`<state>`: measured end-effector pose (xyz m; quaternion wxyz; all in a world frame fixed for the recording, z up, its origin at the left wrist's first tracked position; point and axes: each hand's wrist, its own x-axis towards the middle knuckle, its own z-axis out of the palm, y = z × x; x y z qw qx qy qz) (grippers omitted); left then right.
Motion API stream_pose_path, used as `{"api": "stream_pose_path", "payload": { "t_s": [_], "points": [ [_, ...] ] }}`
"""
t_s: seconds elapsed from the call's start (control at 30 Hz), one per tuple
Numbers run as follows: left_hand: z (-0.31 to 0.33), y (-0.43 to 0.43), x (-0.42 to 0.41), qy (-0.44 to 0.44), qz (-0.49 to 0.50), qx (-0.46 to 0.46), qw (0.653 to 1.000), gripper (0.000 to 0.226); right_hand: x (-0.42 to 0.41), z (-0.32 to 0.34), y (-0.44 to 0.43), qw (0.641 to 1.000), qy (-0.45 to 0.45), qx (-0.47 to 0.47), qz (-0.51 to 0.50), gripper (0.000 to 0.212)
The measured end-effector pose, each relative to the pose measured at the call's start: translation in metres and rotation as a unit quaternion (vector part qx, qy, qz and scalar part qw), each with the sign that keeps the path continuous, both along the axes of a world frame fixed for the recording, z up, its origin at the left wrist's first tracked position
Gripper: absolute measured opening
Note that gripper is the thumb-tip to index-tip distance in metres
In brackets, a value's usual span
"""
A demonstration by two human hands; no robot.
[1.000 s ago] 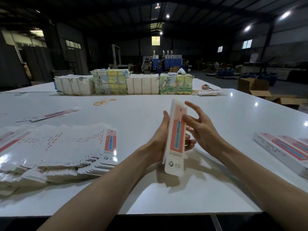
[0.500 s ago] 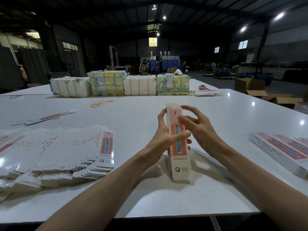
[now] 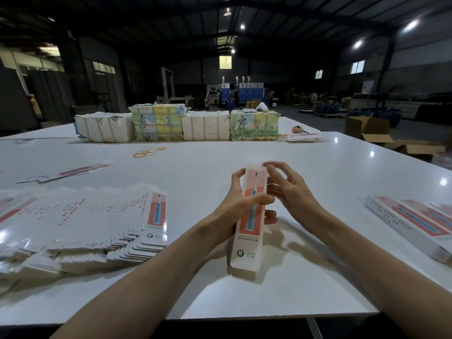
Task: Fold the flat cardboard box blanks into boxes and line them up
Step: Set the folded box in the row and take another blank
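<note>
A tall narrow box (image 3: 249, 231), white with a red panel and a blue toothbrush picture, stands squared up above the table's near middle. My left hand (image 3: 237, 204) grips its middle, thumb across the front face. My right hand (image 3: 288, 192) is at its upper right side, with curled fingertips touching the top flap. A fanned pile of flat blanks (image 3: 80, 223) lies to the left. Finished boxes (image 3: 413, 221) lie side by side at the right edge.
The white table (image 3: 318, 167) stretches far ahead. Wrapped bundles (image 3: 176, 126) line its back, with yellow rubber bands (image 3: 149, 151) in front of them. A few loose blanks (image 3: 71, 171) lie at the left and more blanks (image 3: 304, 137) at the back right. Brown cartons (image 3: 371, 129) stand beyond the right edge.
The flat blank has been opened into a squared box and turned to face me. My left thumb came across its front, and my right fingers moved up to the top flap.
</note>
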<state>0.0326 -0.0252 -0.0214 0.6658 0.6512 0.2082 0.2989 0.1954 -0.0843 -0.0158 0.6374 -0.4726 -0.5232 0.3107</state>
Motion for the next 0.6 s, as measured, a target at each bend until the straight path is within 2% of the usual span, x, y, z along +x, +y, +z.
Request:
{"api": "stream_pose_path", "payload": {
  "t_s": [0.1,0.23,0.43,0.53,0.6],
  "points": [
    [0.001,-0.004,0.001,0.015,-0.018,0.019,1.0,0.095,0.007,0.002,0.003,0.998,0.052,-0.006,-0.028,0.036],
    [-0.001,-0.006,0.001,0.026,-0.028,0.028,0.999,0.092,0.012,0.001,0.004,1.0,0.018,0.009,-0.023,0.023],
    [0.002,-0.009,0.0,0.037,-0.024,0.05,0.998,0.089,0.012,0.001,-0.002,0.994,-0.069,0.04,-0.071,0.031],
    [0.003,-0.009,-0.001,0.041,-0.025,0.061,0.997,0.085,0.01,0.003,-0.001,0.993,-0.065,0.048,-0.084,0.026],
    [0.003,-0.008,-0.001,0.04,-0.028,0.061,0.997,0.086,0.011,0.006,-0.001,0.995,-0.05,0.036,-0.075,0.036]
  ]
}}
